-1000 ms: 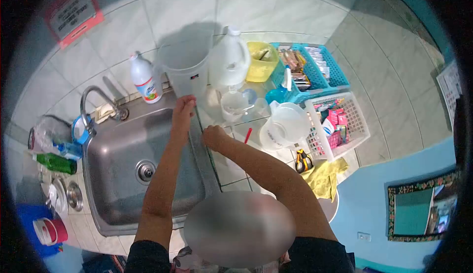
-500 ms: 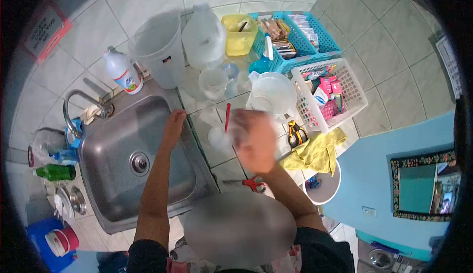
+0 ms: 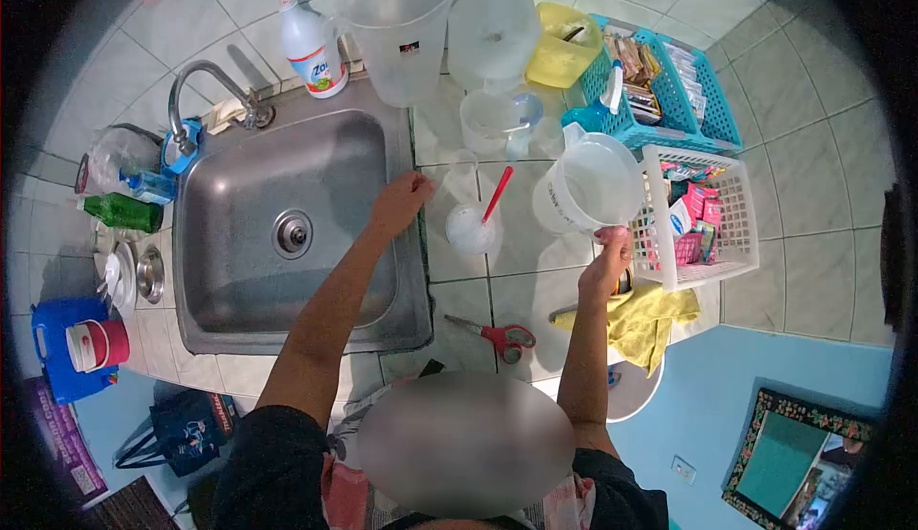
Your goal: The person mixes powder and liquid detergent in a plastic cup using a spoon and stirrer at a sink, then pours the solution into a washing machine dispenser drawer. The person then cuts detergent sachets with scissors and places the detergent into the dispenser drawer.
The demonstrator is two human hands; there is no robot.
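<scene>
My left hand rests at the sink's right edge with its fingers curled together; whatever it may hold is hidden. At the handle side of a clear plastic pitcher, my right hand has its fingers closed on the pitcher. Between the hands, a small white container stands on the tiles with a red-handled utensil in it. Red-handled scissors lie nearer to me. Beside my right wrist is a yellow cloth.
The steel sink is at left under a faucet. Along the wall stand a white bottle, a large clear bucket and a yellow tub. Blue baskets and a white basket are at right.
My right hand has moved from the counter's middle to the pitcher and closed on it. My left hand stays near the sink's right edge. The whole view has shifted.
</scene>
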